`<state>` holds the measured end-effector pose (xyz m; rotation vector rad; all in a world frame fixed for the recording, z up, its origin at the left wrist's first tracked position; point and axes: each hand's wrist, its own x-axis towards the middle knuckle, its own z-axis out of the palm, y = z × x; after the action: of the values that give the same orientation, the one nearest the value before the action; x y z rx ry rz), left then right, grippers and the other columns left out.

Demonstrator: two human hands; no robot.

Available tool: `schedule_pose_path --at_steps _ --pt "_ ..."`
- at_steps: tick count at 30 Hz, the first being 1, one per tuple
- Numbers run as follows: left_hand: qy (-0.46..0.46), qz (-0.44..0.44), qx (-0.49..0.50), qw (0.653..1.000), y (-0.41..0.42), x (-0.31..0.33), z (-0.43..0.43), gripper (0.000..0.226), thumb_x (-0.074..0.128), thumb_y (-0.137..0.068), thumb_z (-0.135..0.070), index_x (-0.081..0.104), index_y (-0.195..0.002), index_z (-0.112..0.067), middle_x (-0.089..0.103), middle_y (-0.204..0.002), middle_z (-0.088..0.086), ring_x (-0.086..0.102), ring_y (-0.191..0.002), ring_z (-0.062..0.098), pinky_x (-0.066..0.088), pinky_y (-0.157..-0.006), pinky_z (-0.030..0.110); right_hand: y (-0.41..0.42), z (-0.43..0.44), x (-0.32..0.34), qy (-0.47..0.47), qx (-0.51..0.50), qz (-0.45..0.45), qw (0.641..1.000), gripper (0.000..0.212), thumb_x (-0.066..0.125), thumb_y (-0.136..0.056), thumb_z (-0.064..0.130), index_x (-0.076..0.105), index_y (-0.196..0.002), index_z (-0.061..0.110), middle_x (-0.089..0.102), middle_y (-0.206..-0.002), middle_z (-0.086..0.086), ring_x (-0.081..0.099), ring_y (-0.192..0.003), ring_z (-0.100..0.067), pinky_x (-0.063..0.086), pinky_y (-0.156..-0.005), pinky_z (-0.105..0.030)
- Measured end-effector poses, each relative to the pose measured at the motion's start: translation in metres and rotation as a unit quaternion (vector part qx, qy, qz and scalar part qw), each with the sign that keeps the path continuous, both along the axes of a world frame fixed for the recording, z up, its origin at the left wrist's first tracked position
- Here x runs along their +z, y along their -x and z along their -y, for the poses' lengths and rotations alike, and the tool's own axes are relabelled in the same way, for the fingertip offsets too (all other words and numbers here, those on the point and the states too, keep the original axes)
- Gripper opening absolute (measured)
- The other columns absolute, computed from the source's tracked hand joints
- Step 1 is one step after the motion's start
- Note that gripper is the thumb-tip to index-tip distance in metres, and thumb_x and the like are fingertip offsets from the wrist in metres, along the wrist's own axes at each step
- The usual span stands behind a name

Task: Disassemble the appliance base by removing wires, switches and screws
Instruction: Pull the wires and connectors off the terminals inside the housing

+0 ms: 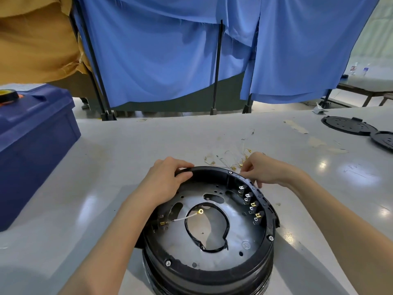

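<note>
A round black appliance base (212, 271) stands upside down on the grey table, its metal plate (238, 235) facing up. My left hand (168, 182) grips the far left rim, thumb inside, fingers over the edge. My right hand (263, 169) rests on the far right rim with its fingers curled at the edge; what they pinch is hidden. A row of switches with brass terminals (251, 205) lines the right inner wall. A white wire with a ring terminal (187, 217) lies across the central opening. Screws (168, 263) sit in the rim.
A pile of loose removed wires (231, 160) lies just beyond the base. A blue plastic crate (32, 145) with a tape roll (8, 95) on top stands at left. Two black round covers (348, 125) lie at far right. Blue curtains hang behind the table.
</note>
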<state>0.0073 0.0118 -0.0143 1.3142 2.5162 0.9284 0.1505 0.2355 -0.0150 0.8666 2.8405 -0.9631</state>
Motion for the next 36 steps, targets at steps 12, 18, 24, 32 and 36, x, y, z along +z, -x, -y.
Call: schedule_pose_path --at_steps 12,18,24,32,36 --pt "-0.004 -0.053 0.021 0.998 -0.011 0.002 0.003 0.028 0.050 -0.098 -0.027 0.064 -0.122 -0.025 0.065 -0.122 0.001 0.055 -0.115 0.022 0.043 -0.097 0.033 -0.025 0.008 0.028 0.079 -0.047 -0.097 0.991 0.027 0.061 -0.094 0.025 0.058 -0.083 0.000 0.051 -0.058 -0.008 0.049 -0.040 -0.016 0.037 -0.045 -0.025" --pt "0.071 -0.106 0.031 0.991 -0.017 0.005 0.012 0.028 0.045 -0.099 -0.028 0.062 -0.121 -0.020 0.062 -0.117 0.009 0.054 -0.108 0.029 0.044 -0.085 0.035 -0.033 0.045 0.030 -0.015 0.024 -0.105 0.994 0.064 0.083 -0.049 0.064 0.062 -0.065 0.005 0.033 -0.051 0.004 0.029 -0.042 -0.008 0.024 -0.040 -0.015" --pt "0.122 -0.184 0.012 0.975 -0.028 0.014 0.013 0.041 0.047 -0.095 -0.048 0.054 -0.130 -0.029 0.064 -0.120 0.003 0.055 -0.111 0.026 0.040 -0.089 0.037 -0.029 0.049 0.028 -0.047 0.060 -0.121 0.990 0.047 0.088 -0.065 0.035 0.061 -0.068 -0.003 0.041 -0.062 -0.012 0.030 -0.046 -0.016 0.029 -0.041 -0.023" --pt "0.222 -0.356 0.083 0.904 -0.039 0.015 0.022 0.029 0.035 -0.103 -0.034 0.041 -0.077 -0.021 0.063 -0.093 0.002 0.059 -0.078 0.028 0.029 -0.093 0.039 -0.034 0.055 0.036 -0.190 0.000 -0.101 0.977 0.054 0.084 -0.050 0.064 0.064 -0.063 0.016 0.047 -0.052 0.003 0.043 -0.053 -0.017 0.030 -0.051 -0.027" --pt "0.260 -0.318 0.098 0.906 -0.038 0.027 0.025 0.034 0.044 -0.098 -0.041 0.035 -0.073 -0.018 0.049 -0.077 -0.001 0.051 -0.077 0.027 0.031 -0.088 0.040 -0.040 0.055 0.040 -0.171 0.047 -0.059 0.982 0.044 0.089 -0.056 0.042 0.056 -0.053 0.014 0.038 -0.046 0.003 0.037 -0.051 -0.020 0.029 -0.051 -0.029"
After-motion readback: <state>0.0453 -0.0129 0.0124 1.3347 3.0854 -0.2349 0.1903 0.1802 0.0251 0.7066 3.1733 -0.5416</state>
